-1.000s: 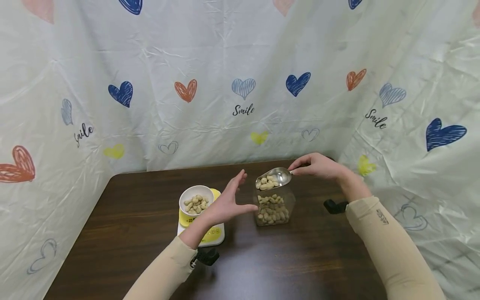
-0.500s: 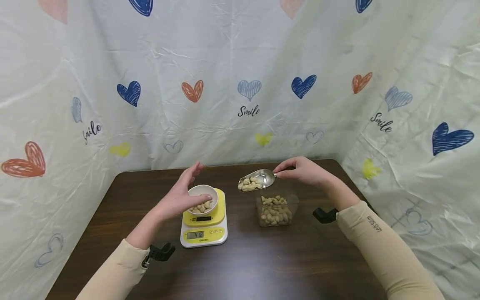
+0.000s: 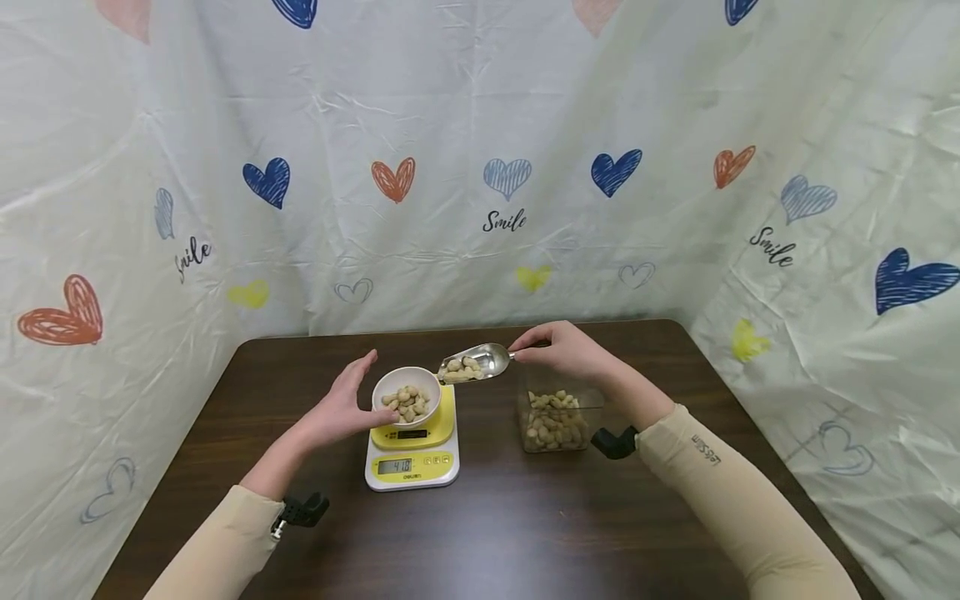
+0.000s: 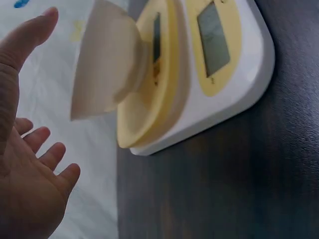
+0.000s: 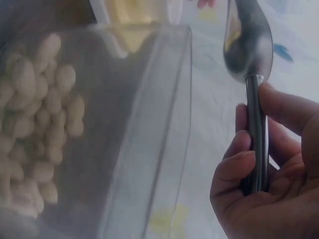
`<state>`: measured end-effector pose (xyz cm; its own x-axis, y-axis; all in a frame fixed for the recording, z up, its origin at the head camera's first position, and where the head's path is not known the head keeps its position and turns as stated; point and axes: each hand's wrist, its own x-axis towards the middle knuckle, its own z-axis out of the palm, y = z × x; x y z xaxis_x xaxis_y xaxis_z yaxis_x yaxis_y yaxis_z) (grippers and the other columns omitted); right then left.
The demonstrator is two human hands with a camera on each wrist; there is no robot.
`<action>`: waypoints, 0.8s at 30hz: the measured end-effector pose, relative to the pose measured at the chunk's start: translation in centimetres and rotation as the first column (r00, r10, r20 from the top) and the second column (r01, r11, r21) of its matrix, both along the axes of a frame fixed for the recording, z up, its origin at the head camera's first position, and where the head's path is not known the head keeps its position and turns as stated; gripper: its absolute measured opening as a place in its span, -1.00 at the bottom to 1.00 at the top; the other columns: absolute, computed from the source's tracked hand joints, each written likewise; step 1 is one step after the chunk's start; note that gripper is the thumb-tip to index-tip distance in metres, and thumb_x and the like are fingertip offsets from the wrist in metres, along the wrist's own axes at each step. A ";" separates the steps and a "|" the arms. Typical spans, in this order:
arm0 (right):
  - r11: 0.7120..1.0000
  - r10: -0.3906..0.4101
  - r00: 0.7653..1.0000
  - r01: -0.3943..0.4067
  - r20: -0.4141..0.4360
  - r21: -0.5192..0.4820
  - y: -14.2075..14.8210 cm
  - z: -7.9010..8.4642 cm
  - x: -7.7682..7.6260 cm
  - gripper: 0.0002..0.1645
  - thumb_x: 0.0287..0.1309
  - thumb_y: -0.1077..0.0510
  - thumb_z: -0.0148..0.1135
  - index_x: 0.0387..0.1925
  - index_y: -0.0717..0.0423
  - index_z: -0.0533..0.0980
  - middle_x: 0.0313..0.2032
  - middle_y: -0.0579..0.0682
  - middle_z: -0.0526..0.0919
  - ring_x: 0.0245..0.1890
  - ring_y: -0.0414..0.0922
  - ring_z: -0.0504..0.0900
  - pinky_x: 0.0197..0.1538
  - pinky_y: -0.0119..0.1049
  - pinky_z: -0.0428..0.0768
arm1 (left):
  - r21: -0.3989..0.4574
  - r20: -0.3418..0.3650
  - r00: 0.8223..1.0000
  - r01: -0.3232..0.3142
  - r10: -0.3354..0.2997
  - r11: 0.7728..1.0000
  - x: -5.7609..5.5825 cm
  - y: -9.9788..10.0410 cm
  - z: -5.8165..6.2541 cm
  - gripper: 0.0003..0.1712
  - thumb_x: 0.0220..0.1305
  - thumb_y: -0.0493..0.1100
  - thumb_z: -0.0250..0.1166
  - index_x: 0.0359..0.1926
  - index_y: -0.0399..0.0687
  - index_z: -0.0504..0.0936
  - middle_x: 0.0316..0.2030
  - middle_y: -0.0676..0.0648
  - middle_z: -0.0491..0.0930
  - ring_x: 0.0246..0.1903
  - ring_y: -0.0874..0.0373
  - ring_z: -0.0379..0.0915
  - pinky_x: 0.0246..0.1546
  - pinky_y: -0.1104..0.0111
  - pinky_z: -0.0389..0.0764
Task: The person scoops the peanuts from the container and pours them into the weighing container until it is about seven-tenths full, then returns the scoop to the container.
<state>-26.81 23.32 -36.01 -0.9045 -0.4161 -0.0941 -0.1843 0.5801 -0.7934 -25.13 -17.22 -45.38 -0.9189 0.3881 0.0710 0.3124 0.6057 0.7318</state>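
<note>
My right hand [image 3: 564, 350] grips the handle of a metal scoop [image 3: 491, 358], fingers wrapped round it in the right wrist view. Several peanuts [image 3: 461, 369] lie in the scoop, whose lip is right at the right rim of a white bowl [image 3: 385, 386]. That bowl holds more peanuts [image 3: 408, 403] and stands on a yellow and white kitchen scale [image 3: 447, 477] with a display reading about 41.8. Beside the bowl's left side is my left hand [image 3: 341, 410], its fingers spread and holding nothing; its thumb overlaps the near rim in the head view.
Right of the scale, a clear plastic container [image 3: 597, 398] of peanuts stands under my right forearm. Everything rests on a dark wooden table [image 3: 510, 533]. A white curtain printed with hearts [image 3: 450, 275] hangs behind and along both sides.
The right hand has carried the loaded scoop left from above the container to the bowl. The left hand has moved left, from near the container to the bowl's left side.
</note>
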 end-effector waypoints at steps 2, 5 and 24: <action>1.000 0.005 1.000 -0.005 -0.012 0.007 -0.8 -0.2 0.0 -0.71 0.36 -0.08 0.34 0.02 -0.13 0.73 0.10 -0.10 0.67 0.15 -0.04 0.58 0.16 0.01 0.53 | -0.018 0.017 1.000 -0.002 0.002 1.000 -0.1 -0.1 -0.6 0.43 0.03 0.27 0.58 0.65 -0.08 -0.14 0.57 -0.24 -0.06 0.54 -0.23 -0.19 0.38 -0.26 0.07; 1.000 0.013 1.000 -0.013 -0.029 0.006 -1.7 -0.6 -0.1 -0.73 0.36 -0.07 0.34 0.00 -0.11 0.73 0.07 -0.09 0.68 0.11 -0.04 0.59 0.12 0.00 0.55 | -0.027 0.049 0.999 0.001 0.001 1.000 -0.1 -0.1 -1.1 0.44 0.03 0.28 0.57 0.65 -0.10 -0.16 0.57 -0.27 -0.08 0.54 -0.27 -0.21 0.37 -0.28 0.06; 0.963 0.059 0.939 0.036 -0.340 0.267 -7.2 0.3 -0.8 -0.82 0.36 0.07 0.35 -0.08 -0.04 0.76 -0.10 -0.13 0.71 -0.04 -0.07 0.64 -0.03 -0.15 0.57 | -0.050 0.109 0.994 0.020 -0.014 0.999 0.0 0.7 -1.7 0.36 0.03 0.31 0.56 0.61 -0.17 0.01 0.48 -0.32 0.11 0.45 -0.24 0.00 0.31 -0.23 0.21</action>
<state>-27.66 16.13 -35.68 -0.8960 -0.4297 0.1116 -0.4247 0.7562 -0.4977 -25.15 -16.55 -47.09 -0.9132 0.4045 -0.0491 0.2437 0.6386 0.7300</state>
